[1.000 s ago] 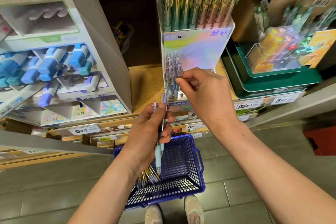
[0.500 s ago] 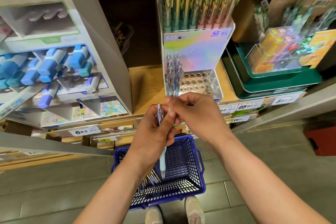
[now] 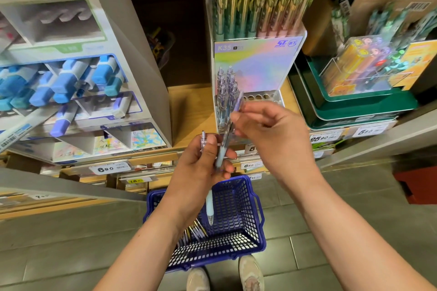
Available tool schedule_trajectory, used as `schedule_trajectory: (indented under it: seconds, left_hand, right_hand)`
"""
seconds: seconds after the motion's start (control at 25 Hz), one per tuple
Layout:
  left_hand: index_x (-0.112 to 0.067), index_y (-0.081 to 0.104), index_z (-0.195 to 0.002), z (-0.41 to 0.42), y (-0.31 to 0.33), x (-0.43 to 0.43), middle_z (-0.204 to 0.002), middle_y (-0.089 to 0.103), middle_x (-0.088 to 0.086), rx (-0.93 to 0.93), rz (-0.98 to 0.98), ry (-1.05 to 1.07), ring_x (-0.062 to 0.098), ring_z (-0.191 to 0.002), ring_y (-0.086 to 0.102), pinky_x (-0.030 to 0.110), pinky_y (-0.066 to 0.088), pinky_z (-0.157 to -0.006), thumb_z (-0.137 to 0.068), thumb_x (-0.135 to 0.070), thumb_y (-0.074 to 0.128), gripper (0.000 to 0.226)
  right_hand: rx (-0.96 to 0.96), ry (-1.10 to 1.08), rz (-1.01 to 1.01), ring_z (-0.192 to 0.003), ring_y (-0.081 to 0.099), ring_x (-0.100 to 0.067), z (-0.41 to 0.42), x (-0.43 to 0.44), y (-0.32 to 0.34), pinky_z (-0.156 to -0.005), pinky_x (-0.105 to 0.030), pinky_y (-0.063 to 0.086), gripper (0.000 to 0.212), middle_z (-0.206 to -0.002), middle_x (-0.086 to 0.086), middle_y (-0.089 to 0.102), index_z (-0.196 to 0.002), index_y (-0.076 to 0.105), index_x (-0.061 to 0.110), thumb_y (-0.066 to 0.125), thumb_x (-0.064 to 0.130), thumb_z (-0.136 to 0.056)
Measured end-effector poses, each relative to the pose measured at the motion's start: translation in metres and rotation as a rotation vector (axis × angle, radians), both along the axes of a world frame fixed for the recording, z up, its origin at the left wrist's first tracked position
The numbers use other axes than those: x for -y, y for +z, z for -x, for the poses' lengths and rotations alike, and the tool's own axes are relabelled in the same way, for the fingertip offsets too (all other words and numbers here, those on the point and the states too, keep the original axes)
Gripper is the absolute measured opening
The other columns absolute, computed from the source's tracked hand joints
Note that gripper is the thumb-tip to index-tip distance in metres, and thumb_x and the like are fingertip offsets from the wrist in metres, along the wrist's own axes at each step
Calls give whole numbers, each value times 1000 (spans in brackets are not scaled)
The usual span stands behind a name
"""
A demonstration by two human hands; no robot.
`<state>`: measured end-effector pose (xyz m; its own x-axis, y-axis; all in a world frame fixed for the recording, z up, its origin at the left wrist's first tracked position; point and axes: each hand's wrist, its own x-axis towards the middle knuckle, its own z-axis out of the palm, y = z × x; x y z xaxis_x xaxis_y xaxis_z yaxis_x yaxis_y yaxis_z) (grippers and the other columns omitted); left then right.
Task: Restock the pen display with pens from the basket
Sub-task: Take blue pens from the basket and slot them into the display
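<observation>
The right hand (image 3: 272, 142) pinches a translucent lilac click pen (image 3: 238, 104) near its top between thumb and fingertips. The pen slants down from this pinch, blurred, and its pale blue lower end lies against the fingers of the left hand (image 3: 201, 168). The left hand's fingers curl round a second clear pen with a pale blue rubber sleeve (image 3: 209, 205), held upright with its tip pointing down out of the fist.

Just above and behind the right-hand pinch stands the iridescent card-backed pen display (image 3: 257, 66). A cluster of matching lilac pens (image 3: 224, 87) stands in its left-hand holes. Directly below both hands sits the dark blue plastic mesh basket (image 3: 246, 231) on the floor, with loose pens (image 3: 196, 231) lying in its near-left corner.
</observation>
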<state>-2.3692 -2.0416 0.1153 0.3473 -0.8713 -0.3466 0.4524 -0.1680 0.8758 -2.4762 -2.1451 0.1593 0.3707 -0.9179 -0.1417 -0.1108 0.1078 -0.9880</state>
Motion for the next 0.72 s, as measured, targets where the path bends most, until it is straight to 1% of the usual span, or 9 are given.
schedule_trajectory:
  seconds: [0.08, 0.16, 0.2, 0.28, 0.36, 0.4, 0.52, 0.6, 0.72]
  left_hand:
    - [-15, 62, -114, -3, -1, -1, -89, 72, 6, -16, -64, 45, 16, -65, 60, 25, 55, -59, -101, -44, 46, 35]
    - [-17, 61, -113, -4, -1, -1, -84, 68, 6, -34, -85, 62, 14, -55, 52, 23, 46, -49, -102, -46, 44, 35]
    - [-17, 61, -113, -4, -1, -2, -80, 64, 5, -51, -86, 71, 13, -51, 44, 22, 39, -45, -103, -46, 44, 35]
    - [-16, 61, -115, -5, -1, -2, -73, 55, 4, -73, -94, 92, 11, -46, 33, 20, 30, -40, -105, -45, 45, 35]
    - [-11, 56, -119, -5, -2, -1, -70, 51, 2, -115, -105, 109, 10, -45, 28, 20, 26, -38, -106, -44, 45, 36]
    - [-13, 53, -118, -6, -3, 0, -69, 50, 2, -153, -104, 112, 11, -45, 26, 20, 24, -38, -107, -42, 45, 32]
    - [-15, 42, -104, -7, -3, 2, -70, 49, 5, -276, -79, 109, 12, -46, 25, 21, 21, -40, -106, -31, 37, 17]
    - [-15, 43, -93, -7, -4, 2, -71, 49, 7, -326, -41, 119, 14, -48, 27, 23, 21, -43, -103, -24, 36, 15]
    - [-17, 48, -91, -8, -4, 2, -73, 49, 9, -364, 17, 139, 17, -51, 31, 26, 26, -46, -99, -13, 36, 14]
  right_hand:
    - [145, -104, 58, -70, 72, -10, 1, 6, 7, -70, -25, 60, 12, -81, 6, 77, -90, 74, 20, 79, 11, -84]
    - [249, -170, 115, -71, 71, -9, 0, 10, 10, -75, -27, 61, 13, -78, 5, 76, -92, 72, 12, 78, 5, -83]
    - [259, -176, 148, -73, 71, -9, -1, 10, 11, -76, -26, 60, 14, -79, 6, 76, -92, 72, 11, 78, 4, -83]
    - [220, -176, 211, -77, 73, -10, -5, 10, 11, -77, -26, 60, 17, -81, 8, 77, -89, 72, 19, 80, 6, -82]
    - [164, -172, 244, -81, 75, -11, -9, 9, 9, -79, -27, 59, 21, -84, 6, 78, -87, 73, 28, 82, 10, -81]
    - [124, -163, 269, -82, 75, -10, -10, 9, 6, -78, -26, 59, 20, -85, 6, 78, -88, 73, 29, 82, 12, -81]
    - [-77, -110, 417, -78, 73, -3, -14, 7, -4, -73, -16, 56, 15, -83, 8, 76, -92, 76, 24, 83, 16, -81]
    - [-180, -60, 467, -77, 72, -3, -16, 4, -11, -72, -14, 56, 15, -83, 8, 75, -95, 77, 22, 82, 16, -82]
    - [-233, -42, 493, -79, 69, -2, -18, 2, -17, -70, -4, 51, 15, -80, 12, 72, -97, 75, 21, 80, 16, -84]
